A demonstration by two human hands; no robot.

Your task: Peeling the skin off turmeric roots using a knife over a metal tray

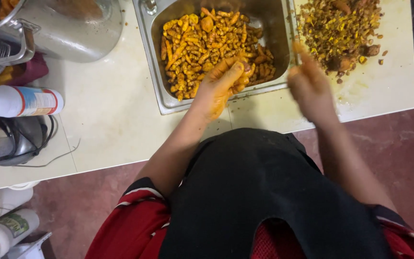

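Observation:
A steel tray sunk in the white counter holds a heap of orange turmeric roots. My left hand, stained yellow, rests on the near side of the heap with its fingers curled around a few roots. My right hand, also stained and blurred by motion, hovers over the counter just right of the tray with the fingers apart and nothing visible in it. Beyond it lies a pile of brown and yellow peelings.
A large steel pot stands at the back left of the counter. A white spray can lies on its side at the left edge above a dark helmet-like object. White bottles stand on the reddish floor.

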